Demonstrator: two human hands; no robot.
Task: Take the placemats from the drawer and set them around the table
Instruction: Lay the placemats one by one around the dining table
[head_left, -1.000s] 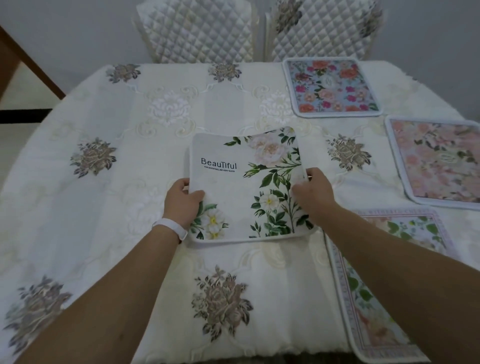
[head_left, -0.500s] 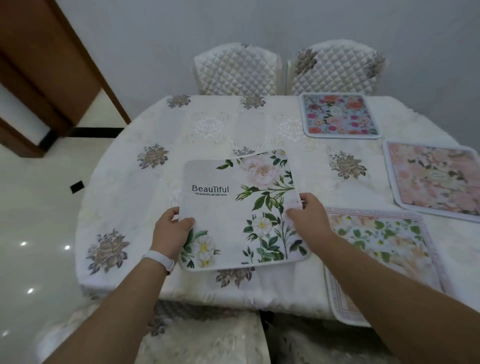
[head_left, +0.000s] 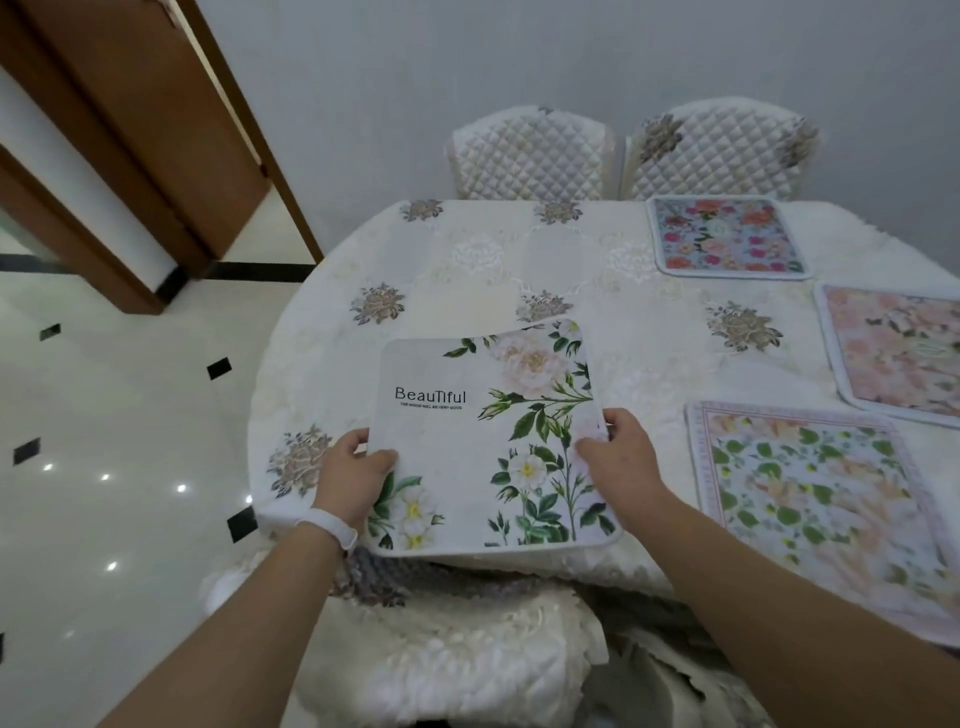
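A white placemat (head_left: 467, 441) printed with "Beautiful" and green-leafed flowers is held over the near left edge of the table (head_left: 467, 270). My left hand (head_left: 353, 478) grips its left edge and my right hand (head_left: 621, 462) grips its right edge. Its front edge overhangs the table rim. Three other floral placemats lie on the cloth: a green-leaf one (head_left: 821, 499) at the near right, a pink one (head_left: 898, 353) at the far right edge, and a blue one with red flowers (head_left: 727, 236) at the back.
The table wears a cream embroidered cloth. Two quilted chairs (head_left: 530, 156) (head_left: 719, 153) stand behind it against the wall. A cushioned chair seat (head_left: 457, 654) sits right below my arms. A wooden door frame (head_left: 171, 135) and glossy tiled floor (head_left: 104, 467) lie to the left.
The view has pulled back and to the left. The held placemat has come from the table's middle toward its near left edge, still in both hands.
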